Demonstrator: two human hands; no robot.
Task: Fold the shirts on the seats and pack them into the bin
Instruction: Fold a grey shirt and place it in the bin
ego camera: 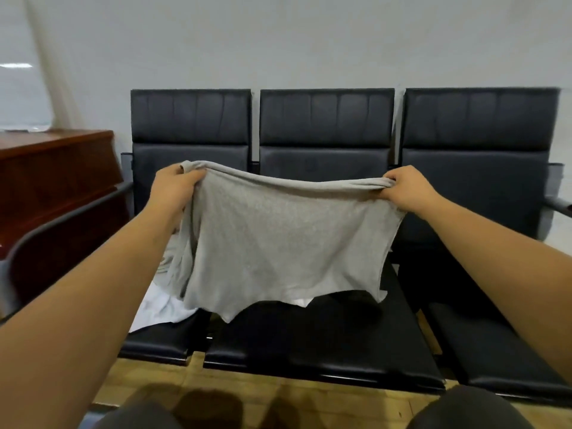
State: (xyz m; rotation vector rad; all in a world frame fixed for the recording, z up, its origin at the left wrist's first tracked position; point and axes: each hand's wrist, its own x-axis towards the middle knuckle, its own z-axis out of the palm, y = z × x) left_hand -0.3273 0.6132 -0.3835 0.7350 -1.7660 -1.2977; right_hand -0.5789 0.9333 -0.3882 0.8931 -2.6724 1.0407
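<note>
A grey shirt (278, 243) hangs in the air in front of the row of black seats (325, 335). My left hand (175, 187) grips its upper left corner and my right hand (408, 190) grips its upper right corner, so the top edge sags between them. The shirt's lower edge dangles just above the middle seat. A white garment (161, 308) lies crumpled on the left seat, partly hidden behind the grey shirt. No bin shows in this view.
Three black padded seats stand side by side against a pale wall (278, 41). A reddish wooden cabinet (52, 181) stands at the left, beside a dark armrest (62, 224). The floor (247, 385) in front of the seats is wooden.
</note>
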